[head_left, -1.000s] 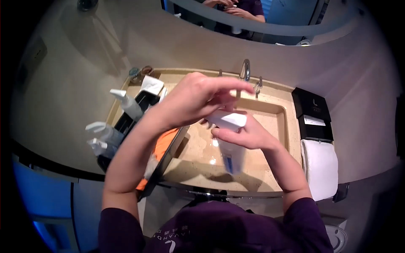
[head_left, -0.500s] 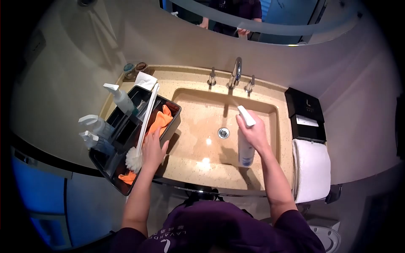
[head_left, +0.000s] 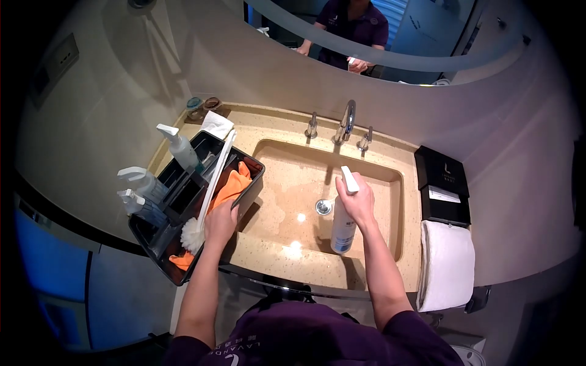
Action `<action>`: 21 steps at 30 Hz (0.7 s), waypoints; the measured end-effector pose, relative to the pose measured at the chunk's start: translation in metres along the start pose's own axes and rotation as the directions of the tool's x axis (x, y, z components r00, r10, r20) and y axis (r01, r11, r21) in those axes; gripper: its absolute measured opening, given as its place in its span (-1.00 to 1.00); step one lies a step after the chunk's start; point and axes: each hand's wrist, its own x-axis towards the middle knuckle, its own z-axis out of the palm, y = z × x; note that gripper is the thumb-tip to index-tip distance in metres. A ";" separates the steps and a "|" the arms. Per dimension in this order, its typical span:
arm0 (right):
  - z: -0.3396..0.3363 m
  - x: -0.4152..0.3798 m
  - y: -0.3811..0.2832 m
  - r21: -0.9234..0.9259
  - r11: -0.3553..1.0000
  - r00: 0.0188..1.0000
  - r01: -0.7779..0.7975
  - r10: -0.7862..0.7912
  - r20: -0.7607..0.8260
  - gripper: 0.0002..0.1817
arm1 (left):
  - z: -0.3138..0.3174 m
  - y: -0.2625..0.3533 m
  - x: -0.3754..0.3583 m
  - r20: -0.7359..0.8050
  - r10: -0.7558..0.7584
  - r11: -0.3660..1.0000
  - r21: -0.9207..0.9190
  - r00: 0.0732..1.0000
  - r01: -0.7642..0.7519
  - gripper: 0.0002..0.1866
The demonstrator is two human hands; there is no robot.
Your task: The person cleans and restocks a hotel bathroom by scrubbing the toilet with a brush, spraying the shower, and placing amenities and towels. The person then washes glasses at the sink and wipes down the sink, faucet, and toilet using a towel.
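My right hand (head_left: pixel 357 198) is wrapped round the neck of a white-topped spray bottle (head_left: pixel 343 233), held tilted over the sink (head_left: pixel 287 183). My left hand (head_left: pixel 221 224) is closed over the near right rim of a black cleaning caddy (head_left: pixel 252 186); its fingertips are hidden inside. Just beyond those fingers lies an orange cloth (head_left: pixel 234 184). A white long-handled brush (head_left: pixel 193 236) rests across the caddy, its bristle head beside my left hand. Several more spray or pump bottles, such as a clear one (head_left: pixel 182 151), stand in the caddy's far side.
A chrome faucet (head_left: pixel 347 122) with two handles rises behind the sink. To the right are a black box (head_left: pixel 441 171) and a folded white towel (head_left: pixel 447 265). Two glasses (head_left: pixel 195 107) stand in the back left corner. A mirror (head_left: pixel 415 36) hangs above.
My right hand and the spray bottle have moved left and nearer to me. My left hand has gone from spread fingers to closed on the caddy's rim. The camera view has shifted slightly.
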 end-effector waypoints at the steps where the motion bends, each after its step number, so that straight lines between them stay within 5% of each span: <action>1: -0.001 -0.001 0.003 0.011 0.999 1.000 0.031 -0.031 -0.003 -0.66 | -0.001 0.001 0.000 -0.002 -0.010 1.000 0.008 1.000 0.010 -0.81; 8: -0.015 -0.010 0.009 -0.004 1.000 0.999 0.007 -0.007 0.043 -0.67 | 0.000 0.007 0.002 -0.021 -0.029 0.999 0.024 0.999 0.030 -0.79; 15: -0.020 -0.010 0.020 -0.057 0.998 0.981 0.010 -0.021 -0.192 -0.72 | 0.001 0.012 0.001 0.016 -0.043 0.998 0.036 0.999 0.042 -0.78; 21: -0.029 -0.017 0.009 -0.195 0.981 0.996 0.015 -0.033 -0.088 -0.72 | -0.012 0.022 -0.005 -0.168 0.121 0.980 -0.136 0.978 -0.145 -0.66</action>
